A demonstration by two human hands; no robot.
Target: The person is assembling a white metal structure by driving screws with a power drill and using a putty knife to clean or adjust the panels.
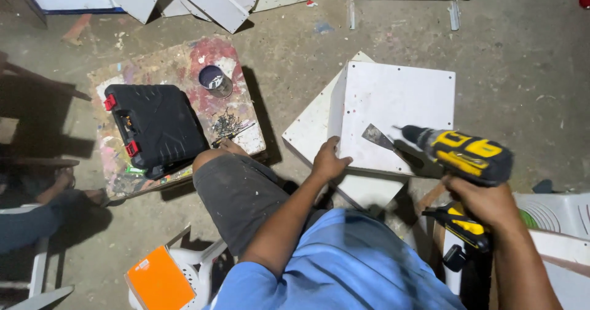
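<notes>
My right hand point(485, 202) grips a yellow and black cordless drill point(464, 153), its tip pointing left toward a white square board point(399, 101) lying on another white panel point(310, 132). A metal scraper blade point(376, 137) rests on the board just ahead of the drill tip. My left hand point(329, 159) presses on the board's near left edge, fingers spread over the corner.
A paint-stained low table point(178, 61) on the left carries a black tool case point(157, 125), a dark can point(215, 79) and a pile of screws point(227, 125). White plastic chairs, an orange box point(160, 282), scrap panels at the top, and another person's legs at far left.
</notes>
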